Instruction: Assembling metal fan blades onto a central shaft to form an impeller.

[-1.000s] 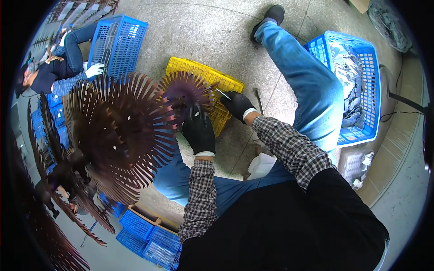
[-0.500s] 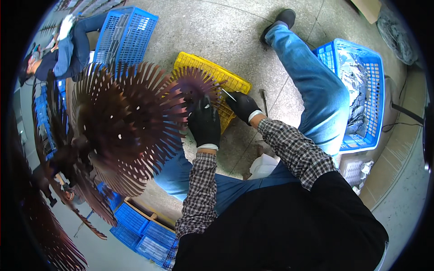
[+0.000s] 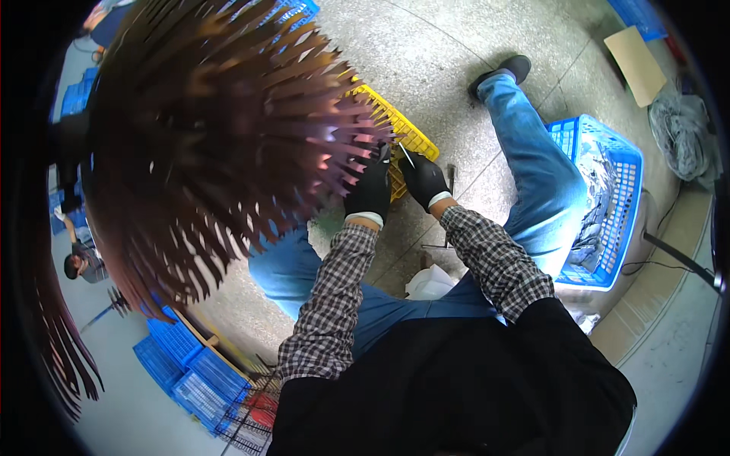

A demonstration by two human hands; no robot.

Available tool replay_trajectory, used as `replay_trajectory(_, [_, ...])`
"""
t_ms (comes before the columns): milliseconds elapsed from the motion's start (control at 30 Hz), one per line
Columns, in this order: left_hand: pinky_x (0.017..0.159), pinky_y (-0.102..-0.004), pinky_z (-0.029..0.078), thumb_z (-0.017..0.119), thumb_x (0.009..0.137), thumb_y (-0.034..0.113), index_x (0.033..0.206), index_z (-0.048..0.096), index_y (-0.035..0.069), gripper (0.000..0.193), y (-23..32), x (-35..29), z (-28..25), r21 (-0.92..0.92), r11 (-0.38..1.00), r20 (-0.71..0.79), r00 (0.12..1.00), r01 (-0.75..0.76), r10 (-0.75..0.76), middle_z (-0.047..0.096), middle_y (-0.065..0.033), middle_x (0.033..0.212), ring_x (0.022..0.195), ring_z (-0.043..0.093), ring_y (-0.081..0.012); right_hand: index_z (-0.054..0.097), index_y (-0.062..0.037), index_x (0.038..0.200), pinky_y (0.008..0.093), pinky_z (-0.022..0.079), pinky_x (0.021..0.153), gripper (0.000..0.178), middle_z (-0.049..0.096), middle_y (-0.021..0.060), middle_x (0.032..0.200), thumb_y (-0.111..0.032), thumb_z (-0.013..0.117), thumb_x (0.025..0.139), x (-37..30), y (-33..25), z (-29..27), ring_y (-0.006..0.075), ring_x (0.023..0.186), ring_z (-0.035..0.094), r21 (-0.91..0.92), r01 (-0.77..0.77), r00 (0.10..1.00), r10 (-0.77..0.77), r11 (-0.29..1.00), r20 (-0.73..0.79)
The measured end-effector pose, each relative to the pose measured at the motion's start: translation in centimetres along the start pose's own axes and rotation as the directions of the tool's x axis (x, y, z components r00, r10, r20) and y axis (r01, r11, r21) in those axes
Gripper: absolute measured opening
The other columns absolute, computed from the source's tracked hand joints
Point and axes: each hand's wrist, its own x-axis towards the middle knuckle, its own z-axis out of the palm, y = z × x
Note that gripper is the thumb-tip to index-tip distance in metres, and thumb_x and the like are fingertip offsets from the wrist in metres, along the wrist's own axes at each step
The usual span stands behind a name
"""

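Observation:
A large stack of dark brown, fan-like discs with slotted, comb-like edges (image 3: 228, 114) fills the upper left, close to the camera. My left hand (image 3: 369, 191), in a black glove, is at the right edge of these discs; their prongs cover most of its fingers, so its grip is hidden. Close beside it, my black-gloved right hand (image 3: 424, 181) is closed round a thin, pale metal rod (image 3: 407, 155) that points up and left toward the prongs. Behind both hands a yellow plastic crate (image 3: 414, 138) lies on the floor, partly hidden by the discs.
To my right stands a blue basket (image 3: 620, 228) of shiny, dark, wrapped pieces. Beyond it lie cardboard (image 3: 637, 67) and a clear plastic bag (image 3: 679, 133). A metal tool (image 3: 452, 177) is on the floor. Blue crates (image 3: 201, 376) sit lower left; another person (image 3: 87, 262) is at far left.
The view has shifted, and the discs now loom larger and cover more of the upper left. Their prongs hide more of my left hand. My right hand still holds the rod.

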Motion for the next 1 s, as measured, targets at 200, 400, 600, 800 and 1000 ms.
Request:
replay_trajectory(200, [0.058, -0.0414, 0.052, 0.060, 0.086, 0.015, 0.129, 0.062, 0.019, 0.044, 0.9, -1.7, 2.9, 0.041, 0.994, 0.070, 0.992, 0.101, -0.103, 0.060, -0.0106, 0.102, 0.070, 0.062, -0.0296, 0.065, -0.0058, 0.119, 0.0461, 0.052, 0.076, 0.031, 0.071, 0.0205, 0.107, -0.022, 0.055, 0.095, 0.0, 0.2, 0.2, 0.0418, 0.091, 0.066, -0.015, 0.029, 0.999, -0.029, 0.999, -0.012])
replay_trajectory(400, [0.054, -0.0397, 0.052, 0.058, 0.087, 0.016, 0.127, 0.064, 0.020, 0.041, 0.4, -1.0, 0.8, 0.033, 0.999, -0.005, 0.999, 0.042, -0.041, 0.060, -0.0112, 0.097, 0.069, 0.062, -0.0276, 0.065, -0.0061, 0.118, 0.0464, 0.053, 0.075, 0.029, 0.070, 0.0209, 0.105, -0.020, 0.054, 0.094, -0.3, 0.5, 1.0, 0.0420, 0.090, 0.067, -0.033, 0.099, 0.994, -0.101, 0.995, -0.043])
replay_trajectory(600, [0.058, -0.0418, 0.052, 0.060, 0.086, 0.018, 0.128, 0.064, 0.020, 0.042, 0.4, -0.3, -0.6, 0.079, 0.997, 0.037, 0.999, 0.022, -0.025, 0.060, -0.0115, 0.096, 0.072, 0.063, -0.0281, 0.063, -0.0063, 0.119, 0.0473, 0.052, 0.073, 0.029, 0.070, 0.0208, 0.103, -0.020, 0.053, 0.095, -0.3, 0.5, 1.5, 0.0421, 0.087, 0.066, -0.069, 0.120, 0.990, -0.124, 0.990, -0.059])
replay_trajectory(800, [0.060, -0.0447, 0.054, 0.059, 0.087, 0.020, 0.135, 0.058, 0.024, 0.048, -0.4, 0.2, -0.6, -0.034, 0.999, 0.196, 0.980, 0.030, -0.022, 0.061, -0.0131, 0.105, 0.075, 0.064, -0.0322, 0.060, -0.0060, 0.119, 0.0477, 0.052, 0.069, 0.028, 0.069, 0.0211, 0.099, -0.020, 0.053, 0.096, -0.5, -0.4, 2.3, 0.0423, 0.083, 0.066, -0.098, 0.131, 0.986, -0.140, 0.986, -0.086])
replay_trajectory(1000, [0.061, -0.0414, 0.053, 0.063, 0.085, 0.020, 0.132, 0.060, 0.021, 0.047, 0.0, 1.3, -1.5, -0.030, 0.998, 0.187, 0.981, -0.056, 0.061, 0.060, -0.0120, 0.101, 0.076, 0.064, -0.0300, 0.059, -0.0049, 0.115, 0.0477, 0.052, 0.066, 0.025, 0.068, 0.0206, 0.094, -0.018, 0.053, 0.095, -0.2, 1.4, 3.1, 0.0417, 0.079, 0.066, -0.140, 0.130, 0.981, -0.148, 0.982, -0.125])
